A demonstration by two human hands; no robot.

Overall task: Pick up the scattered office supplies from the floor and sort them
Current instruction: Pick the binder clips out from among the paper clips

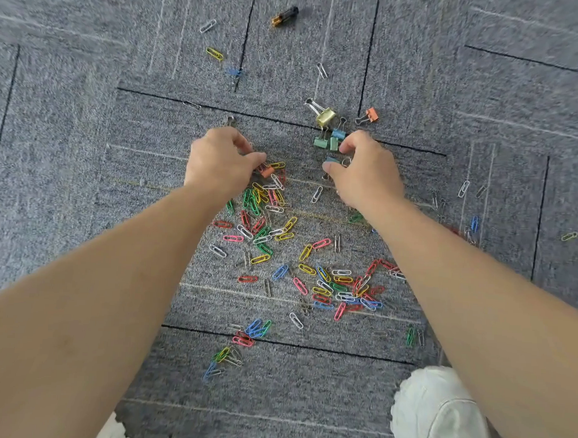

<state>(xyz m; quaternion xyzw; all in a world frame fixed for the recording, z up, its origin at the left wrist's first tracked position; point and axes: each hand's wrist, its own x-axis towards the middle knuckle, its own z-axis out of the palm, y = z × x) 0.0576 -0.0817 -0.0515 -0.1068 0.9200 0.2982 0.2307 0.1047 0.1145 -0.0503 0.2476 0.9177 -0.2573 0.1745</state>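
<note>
- Reaching across the grey carpet floor [87, 139], both arms leave bare carpet open at either side.
- The left hand [219, 160] pinches an orange binder clip [267, 171] on the floor. The right hand [364, 170] has its fingers curled round a teal binder clip [331, 160].
- Coloured wire paper clips [264, 224] lie strewn between the forearms.
- A gold binder clip [326, 117] sits just beyond the right hand.
- The carpet tiles are coarse, with dark seams.

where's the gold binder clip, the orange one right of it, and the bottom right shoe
gold binder clip [327, 117], head view, on its gold body
orange binder clip [372, 114], head view, on its orange body
white shoe [438, 410], head view, on its toe
</note>
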